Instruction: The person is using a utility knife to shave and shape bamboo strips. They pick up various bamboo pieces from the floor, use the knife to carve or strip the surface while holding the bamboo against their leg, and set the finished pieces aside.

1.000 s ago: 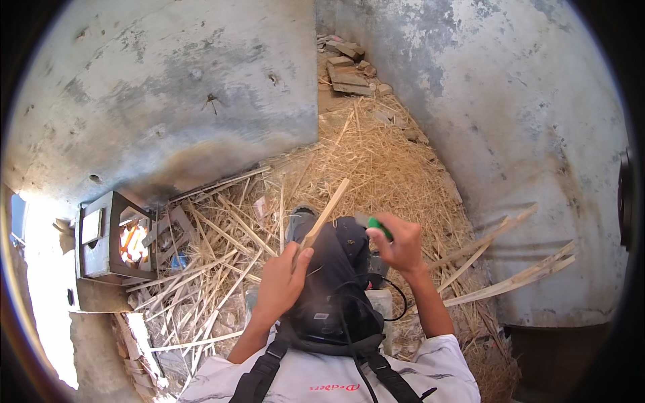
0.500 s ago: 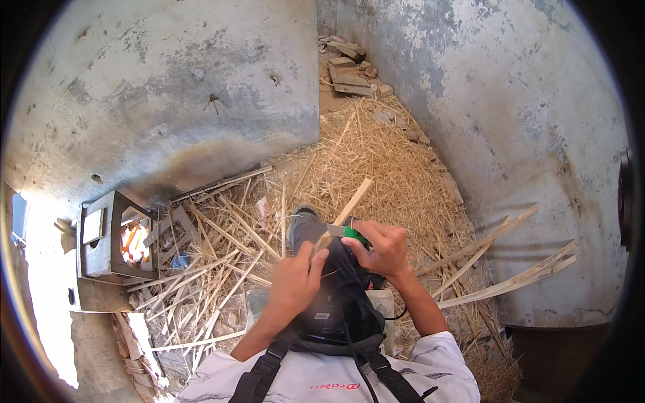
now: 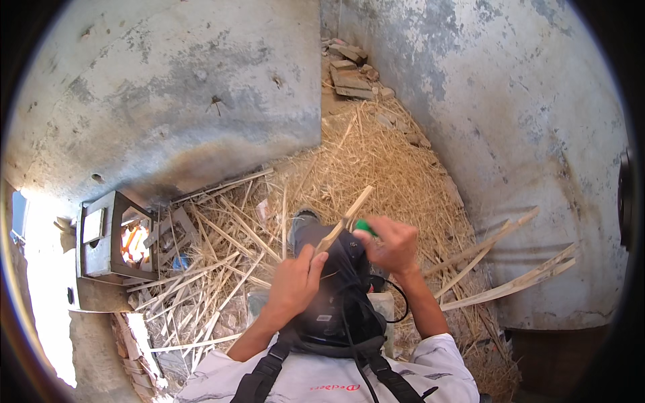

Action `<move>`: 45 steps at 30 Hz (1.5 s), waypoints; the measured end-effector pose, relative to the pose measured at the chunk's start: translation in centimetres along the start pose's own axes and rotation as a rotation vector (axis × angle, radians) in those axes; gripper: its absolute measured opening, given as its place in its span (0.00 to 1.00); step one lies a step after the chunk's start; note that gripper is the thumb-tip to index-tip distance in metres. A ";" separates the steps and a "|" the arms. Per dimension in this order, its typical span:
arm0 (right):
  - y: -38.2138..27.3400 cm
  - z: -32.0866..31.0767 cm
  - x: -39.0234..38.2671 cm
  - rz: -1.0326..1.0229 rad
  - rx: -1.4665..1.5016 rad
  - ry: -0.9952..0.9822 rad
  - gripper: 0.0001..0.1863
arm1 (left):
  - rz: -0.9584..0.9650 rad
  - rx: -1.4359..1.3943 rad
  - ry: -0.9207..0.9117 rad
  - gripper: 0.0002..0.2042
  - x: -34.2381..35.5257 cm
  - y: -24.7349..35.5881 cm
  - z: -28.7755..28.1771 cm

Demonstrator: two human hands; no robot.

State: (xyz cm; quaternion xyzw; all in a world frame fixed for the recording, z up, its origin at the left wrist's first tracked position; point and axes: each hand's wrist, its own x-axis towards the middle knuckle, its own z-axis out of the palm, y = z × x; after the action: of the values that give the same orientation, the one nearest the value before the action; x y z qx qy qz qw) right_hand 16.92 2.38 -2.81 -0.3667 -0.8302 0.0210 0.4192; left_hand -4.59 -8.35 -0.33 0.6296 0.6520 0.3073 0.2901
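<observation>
My left hand (image 3: 295, 279) grips the near end of a pale split stick (image 3: 359, 202), which slants away to the upper right over my dark-trousered leg. Closed round a green-handled knife (image 3: 365, 226) is my right hand (image 3: 391, 245). The knife's blade is blurred and lies at or across the stick, beyond my left fingers; whether it bites into the wood I cannot tell. My right fingers hide most of the handle.
Long wooden strips (image 3: 235, 228) lie scattered at the left, near a box with a glowing opening (image 3: 114, 235). Shavings (image 3: 383, 161) cover the floor ahead. More strips lean against the right wall (image 3: 510, 282). Bricks (image 3: 349, 79) are piled at the back.
My right hand has moved slightly right and turned, carrying the knife farther along the stick, away from my left hand. The left hand stays nearly still; the stick's far end has dipped slightly.
</observation>
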 end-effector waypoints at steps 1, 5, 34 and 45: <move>2.1 -0.3 0.1 0.175 -0.087 0.075 0.16 | -0.024 -0.020 -0.015 0.17 -0.4 -0.2 -0.2; 11.0 -6.5 1.5 0.634 -0.191 0.290 0.17 | -0.116 -0.079 -0.097 0.18 -3.2 -1.4 -0.8; -1.6 -1.1 0.3 0.007 0.014 -0.077 0.16 | 0.010 -0.106 0.114 0.18 -0.3 0.0 -0.1; 10.6 -6.8 2.1 0.553 -0.194 0.349 0.16 | -0.084 -0.131 -0.031 0.17 -3.3 -0.6 -1.1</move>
State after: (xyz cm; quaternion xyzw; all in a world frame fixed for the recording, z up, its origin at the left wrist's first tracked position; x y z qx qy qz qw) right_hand 27.23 9.58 -0.58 -0.6143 -0.6133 -0.0084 0.4964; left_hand -5.68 -11.68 -0.11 0.5861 0.6517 0.3272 0.3531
